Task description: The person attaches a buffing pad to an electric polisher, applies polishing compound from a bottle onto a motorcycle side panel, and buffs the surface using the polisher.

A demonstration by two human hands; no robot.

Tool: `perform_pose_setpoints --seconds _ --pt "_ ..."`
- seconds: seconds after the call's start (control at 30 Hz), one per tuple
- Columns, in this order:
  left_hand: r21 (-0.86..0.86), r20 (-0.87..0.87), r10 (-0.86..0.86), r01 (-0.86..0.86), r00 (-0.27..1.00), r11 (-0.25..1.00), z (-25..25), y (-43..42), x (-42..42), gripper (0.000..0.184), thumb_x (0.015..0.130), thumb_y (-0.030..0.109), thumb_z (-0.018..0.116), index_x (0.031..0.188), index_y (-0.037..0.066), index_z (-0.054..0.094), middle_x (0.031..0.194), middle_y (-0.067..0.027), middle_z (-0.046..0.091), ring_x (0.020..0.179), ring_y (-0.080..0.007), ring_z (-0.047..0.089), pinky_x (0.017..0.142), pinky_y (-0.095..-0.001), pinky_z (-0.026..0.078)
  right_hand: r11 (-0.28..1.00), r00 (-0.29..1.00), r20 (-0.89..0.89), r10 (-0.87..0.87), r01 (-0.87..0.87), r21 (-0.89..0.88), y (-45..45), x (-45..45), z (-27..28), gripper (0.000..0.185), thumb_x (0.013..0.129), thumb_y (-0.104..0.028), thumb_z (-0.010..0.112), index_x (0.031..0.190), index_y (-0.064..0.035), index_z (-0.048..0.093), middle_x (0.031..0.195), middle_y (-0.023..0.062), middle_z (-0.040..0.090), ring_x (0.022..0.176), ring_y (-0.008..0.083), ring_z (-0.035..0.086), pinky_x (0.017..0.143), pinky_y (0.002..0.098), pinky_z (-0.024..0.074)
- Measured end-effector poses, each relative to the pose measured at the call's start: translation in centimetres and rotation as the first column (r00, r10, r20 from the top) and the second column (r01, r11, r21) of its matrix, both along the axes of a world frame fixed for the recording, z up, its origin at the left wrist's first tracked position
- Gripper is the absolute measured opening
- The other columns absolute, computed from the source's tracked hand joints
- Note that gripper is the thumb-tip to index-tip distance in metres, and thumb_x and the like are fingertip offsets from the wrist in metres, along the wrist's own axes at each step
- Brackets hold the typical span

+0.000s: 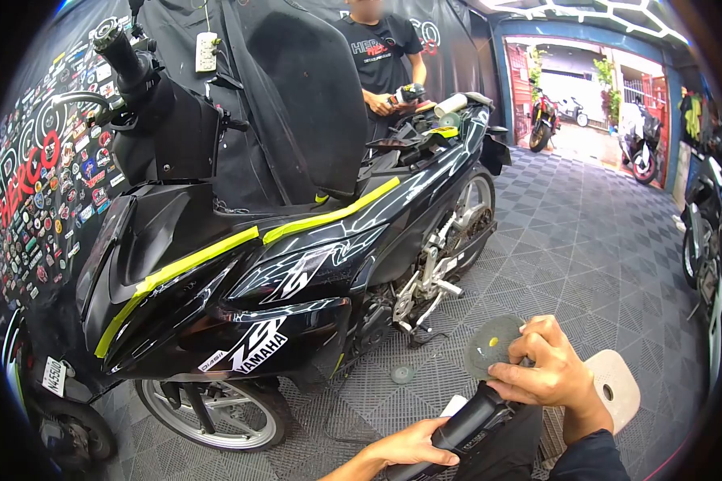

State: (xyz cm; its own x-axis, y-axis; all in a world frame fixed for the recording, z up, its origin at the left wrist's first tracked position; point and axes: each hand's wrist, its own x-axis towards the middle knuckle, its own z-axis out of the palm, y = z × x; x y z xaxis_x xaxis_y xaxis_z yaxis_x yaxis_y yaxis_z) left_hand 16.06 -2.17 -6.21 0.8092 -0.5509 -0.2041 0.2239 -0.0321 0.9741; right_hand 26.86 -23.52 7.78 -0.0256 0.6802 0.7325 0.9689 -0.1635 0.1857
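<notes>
My left hand [413, 446] is wrapped around the body of a black handheld polisher [472, 429], low in the view. At the tool's upper end, my right hand [547, 362] pinches the edge of a round dark-grey polishing pad [486, 341]. A small yellow blob sits near the pad's centre. My fingers hide where pad and tool meet, so I cannot tell if they are joined. Ahead of both hands stands a glossy black motorcycle [313, 272] with yellow masking tape [188, 260] along its upper side panel.
Behind the motorcycle a person [383, 60] holds a power tool [407, 94]. A small round disc [402, 374] lies on the grey tiled floor [561, 240]. Beside my right arm is a beige stool [624, 385]. More motorcycles stand right, left and near the doorway.
</notes>
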Motion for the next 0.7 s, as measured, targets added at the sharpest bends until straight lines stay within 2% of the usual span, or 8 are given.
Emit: perform_pose_setpoints --seconds 0.17,0.27,0.7 --pt "-0.07 -0.039 0.016 -0.019 0.999 0.997 0.0 -0.1 0.1 0.073 0.077 0.02 0.078 0.135 -0.003 0.041 0.116 -0.0068 0.055 0.107 -0.0147 0.049 0.095 -0.0315 0.041 1.0 1.0 -0.006 -0.001 0.001 0.013 0.1 0.1 -0.2 0.026 0.059 -0.022 0.081 0.08 -0.0135 0.069 0.083 -0.0012 0.049 0.081 0.02 0.047 0.072 0.0369 0.0456" --pt "-0.042 0.02 0.006 -0.006 1.0 0.999 -0.9 0.0 0.5 0.076 0.076 0.019 0.078 0.138 -0.003 0.038 0.117 -0.0087 0.057 0.103 -0.0148 0.054 0.09 -0.0283 0.045 0.999 1.0 -0.012 -0.009 0.009 0.03 0.1 0.0 -0.1 0.025 0.057 -0.022 0.081 0.078 -0.013 0.069 0.082 -0.0012 0.049 0.08 0.0198 0.047 0.071 0.0367 0.0456" --pt "-0.026 0.076 0.009 -0.007 0.997 1.0 -1.4 -0.3 1.2 0.079 0.075 0.025 0.079 0.137 -0.003 0.04 0.117 -0.0102 0.058 0.104 -0.0165 0.054 0.091 -0.0292 0.044 0.998 1.0 -0.002 -0.023 0.023 0.05 -0.2 0.4 -0.4 0.026 0.055 -0.021 0.082 0.076 -0.013 0.069 0.081 -0.0013 0.049 0.081 0.0203 0.047 0.071 0.0366 0.0452"
